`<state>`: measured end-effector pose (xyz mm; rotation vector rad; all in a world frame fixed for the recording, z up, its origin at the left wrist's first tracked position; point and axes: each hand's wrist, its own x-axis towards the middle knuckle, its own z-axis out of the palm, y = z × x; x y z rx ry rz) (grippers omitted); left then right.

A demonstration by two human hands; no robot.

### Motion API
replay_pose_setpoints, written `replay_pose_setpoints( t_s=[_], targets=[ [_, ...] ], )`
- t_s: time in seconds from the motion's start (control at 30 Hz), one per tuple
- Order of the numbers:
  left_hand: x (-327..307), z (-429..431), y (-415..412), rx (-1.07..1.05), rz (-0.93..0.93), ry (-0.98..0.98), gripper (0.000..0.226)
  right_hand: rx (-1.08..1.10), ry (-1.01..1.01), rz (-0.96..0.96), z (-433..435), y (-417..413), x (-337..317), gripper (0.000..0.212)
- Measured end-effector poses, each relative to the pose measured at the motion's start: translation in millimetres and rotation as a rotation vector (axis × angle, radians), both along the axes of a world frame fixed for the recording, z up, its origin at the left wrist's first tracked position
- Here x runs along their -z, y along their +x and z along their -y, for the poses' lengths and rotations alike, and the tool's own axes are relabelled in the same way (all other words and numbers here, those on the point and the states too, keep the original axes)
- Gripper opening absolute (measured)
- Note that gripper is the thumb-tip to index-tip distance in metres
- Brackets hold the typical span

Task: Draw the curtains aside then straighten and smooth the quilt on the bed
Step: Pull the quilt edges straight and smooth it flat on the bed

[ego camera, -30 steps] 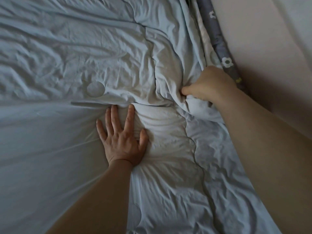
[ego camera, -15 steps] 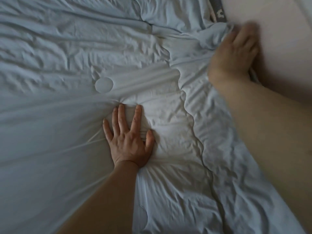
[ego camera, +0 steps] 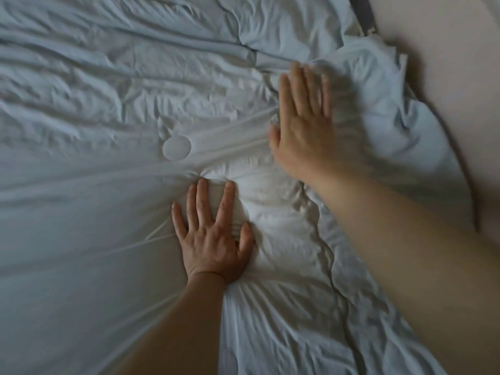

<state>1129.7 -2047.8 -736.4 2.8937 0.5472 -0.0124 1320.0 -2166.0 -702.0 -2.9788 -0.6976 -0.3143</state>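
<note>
A pale blue quilt point(ego camera: 94, 109) covers the bed and fills almost the whole view, wrinkled at the top and bunched at the right edge. My left hand point(ego camera: 213, 236) presses flat on it near the middle, fingers spread. Just above and to the right, my right hand point(ego camera: 303, 125) lies flat on the quilt with straight fingers, blurred by motion. A round stitched patch point(ego camera: 176, 147) sits left of the right hand. No curtains are in view.
A pale wall point(ego camera: 446, 77) runs along the bed's right side. A grey patterned strip of bedding point(ego camera: 364, 12) shows between quilt and wall at the top right. The quilt's bunched edge point(ego camera: 392, 109) lies against the wall.
My right hand let go of the quilt fold it pinched, swung out to the wall edge, then came back left to lie flat. The left hand stayed pressed in place.
</note>
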Motion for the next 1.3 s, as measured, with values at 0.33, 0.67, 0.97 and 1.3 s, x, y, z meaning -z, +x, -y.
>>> replay_pose_setpoints(
  t_s=[0.33, 0.67, 0.97, 1.3],
  targets=[
    [-0.8, 1.0, 0.0, 0.005, -0.023, 0.019, 0.079, 0.161, 0.035, -0.106, 12.0, -1.8, 28.2, 0.078],
    [-15.2, -22.5, 33.2, 0.137, 0.108, 0.031, 0.078, 0.169, 0.073, -0.113, 10.7, 4.3, 33.1, 0.079],
    [-0.8, -60.2, 139.6, -0.050, -0.011, 0.081, 0.074, 0.180, 0.046, -0.134, 9.3, 9.4, 33.1, 0.079],
    [-0.6, -64.5, 143.0, -0.041, -0.002, 0.047, 0.075, 0.198, -0.005, -0.146, 7.2, 10.0, 30.2, 0.080]
  ],
)
